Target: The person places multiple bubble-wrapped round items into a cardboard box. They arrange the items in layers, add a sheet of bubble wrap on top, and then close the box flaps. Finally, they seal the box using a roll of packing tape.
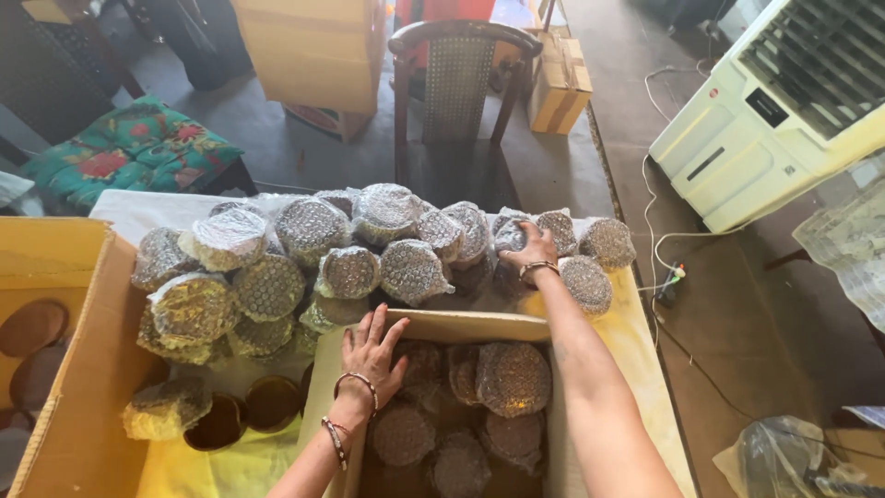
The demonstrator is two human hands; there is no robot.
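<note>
- Head view, looking down: right hand (532, 247) stretched forward, fingers curled over one bubble-wrapped round bundle (510, 235) at the far right of the heap — gripping it from above.
- Left hand (371, 353) nearer in, fingers spread flat, pressed on the far rim of the open cardboard box (433, 326); holding nothing, bangles at the wrist.
- Gripped bundle just beyond that box rim, ahead and to the right of the left hand, touching its neighbours on both sides.
- Look of it: a squat round puck, clear bubble film wound tight, dark contents dimly showing through, glinting in the light.
- Heap of wrapped bundles (318, 254) spread ahead of the left hand and to its left, stacked two deep on a white and yellow cloth (629, 337).
- More wrapped pucks (512, 378) lying inside the box, between the two forearms.
- Left of the left hand: unwrapped dark bowls (247, 413) beside a larger cardboard carton (83, 369).
- Well beyond the right hand: a chair (458, 78); off to its right, a white air cooler (784, 111).
</note>
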